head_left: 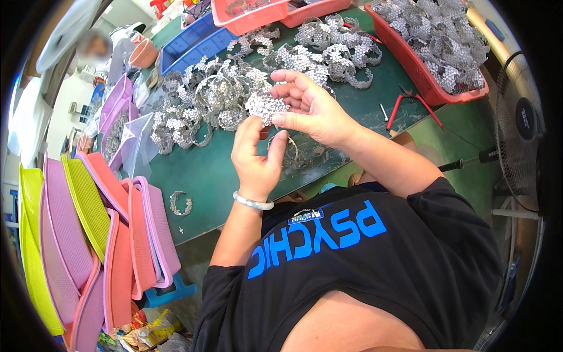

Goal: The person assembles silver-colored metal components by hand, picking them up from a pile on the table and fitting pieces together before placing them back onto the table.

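A silver bracelet (pixel 265 108) with a scaly, linked surface is held up over the near edge of the pile. My left hand (pixel 256 157) grips it from below between thumb and fingers; a pale bangle circles that wrist. At its right side my right hand (pixel 314 111) has its thumb and curled fingers around the edge, the upper fingers a little apart. Behind them spreads a heap of similar silver bracelets (pixel 226 94). A thin curved band (pixel 293 146) shows just below my hands, partly hidden. One lone bracelet (pixel 181 203) lies near the table's left front corner.
Red-handled pliers (pixel 404 108) lie right on the green table (pixel 205 167). A red basket (pixel 422 82) full of silver pieces stands behind them. Blue (pixel 196 50) and pink (pixel 249 20) trays line the back. Stacked coloured baskets (pixel 82 226) crowd the left; a fan (pixel 522 120) stands right.
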Demonstrator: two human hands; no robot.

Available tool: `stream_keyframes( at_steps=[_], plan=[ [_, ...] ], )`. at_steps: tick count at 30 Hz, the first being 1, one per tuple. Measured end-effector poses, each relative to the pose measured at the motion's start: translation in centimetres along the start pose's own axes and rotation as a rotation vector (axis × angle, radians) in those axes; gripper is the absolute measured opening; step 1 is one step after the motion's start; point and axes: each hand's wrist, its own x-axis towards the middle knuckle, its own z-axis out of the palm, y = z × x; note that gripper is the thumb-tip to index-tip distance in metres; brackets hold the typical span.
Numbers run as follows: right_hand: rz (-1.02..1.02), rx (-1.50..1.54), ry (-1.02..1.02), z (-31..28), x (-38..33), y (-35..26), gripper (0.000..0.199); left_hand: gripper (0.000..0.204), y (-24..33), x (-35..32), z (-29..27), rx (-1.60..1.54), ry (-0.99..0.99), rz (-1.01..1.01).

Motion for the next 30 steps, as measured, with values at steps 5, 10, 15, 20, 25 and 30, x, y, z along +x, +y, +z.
stream_keyframes(
  at_steps=[5, 10, 15, 20, 25, 30],
  plan=[
    [-0.024, 0.042, -0.067, -0.3, 0.0, -0.3, 0.065, 0.038, 0.1, 0.4, -0.6, -0.472, -0.039, -0.321],
    [-0.033, 0.086, -0.139, -0.7, 0.0, 0.2, 0.067, 0.052, 1.5, 1.2, -0.5, -0.781, -0.069, -0.435],
    [-0.022, 0.125, -0.216, -1.1, 0.0, 0.2, 0.072, 0.054, 1.7, 1.4, -0.3, -0.798, -0.036, -0.484],
    [-0.026, 0.105, -0.26, -1.2, -0.1, 0.0, 0.077, 0.048, 1.7, 1.2, 0.0, -0.781, 0.001, -0.446],
    [-0.052, 0.041, -0.262, -1.3, 0.0, 0.0, 0.081, 0.058, 1.9, 1.2, -0.2, -0.818, -0.009, -0.455],
    [-0.081, -0.001, -0.264, -1.3, 0.0, -0.4, 0.082, 0.067, 1.8, 1.2, -0.4, -0.815, -0.006, -0.471]
  ],
)
